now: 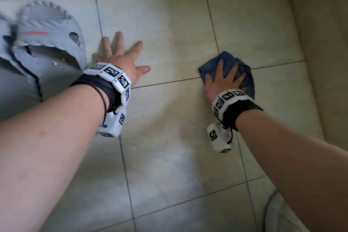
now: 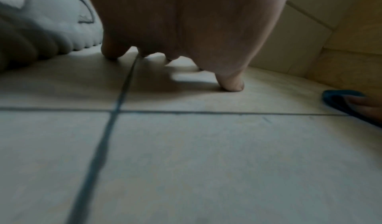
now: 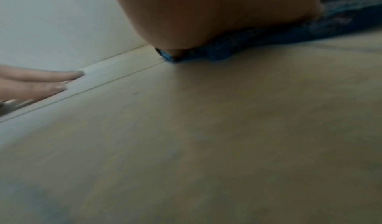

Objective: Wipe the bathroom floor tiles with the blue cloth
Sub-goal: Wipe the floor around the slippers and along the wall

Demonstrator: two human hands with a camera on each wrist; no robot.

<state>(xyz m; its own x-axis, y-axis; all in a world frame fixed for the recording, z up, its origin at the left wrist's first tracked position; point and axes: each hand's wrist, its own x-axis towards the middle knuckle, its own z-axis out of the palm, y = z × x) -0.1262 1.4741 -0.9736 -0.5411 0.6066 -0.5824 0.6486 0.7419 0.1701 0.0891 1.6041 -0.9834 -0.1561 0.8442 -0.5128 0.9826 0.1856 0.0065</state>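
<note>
My right hand lies flat, fingers straight, pressing the cloth onto the floor near the corner where two walls meet; the cloth is bunched beneath the palm and straddles a grout line. My left hand is splayed open on a tile, holding nothing, bracing me just beside a grey slipper.

Risks, as I judge them: with the cloth bunched and not spread, each pass covers little tile and may leave streaks; the tiles look glossy, so the bracing hand could slide if they are damp; a wide stroke leftward could drag the cloth into the slipper.

Writing: no brand or label is readable. The wristbands carry only black-and-white square markers.
</note>
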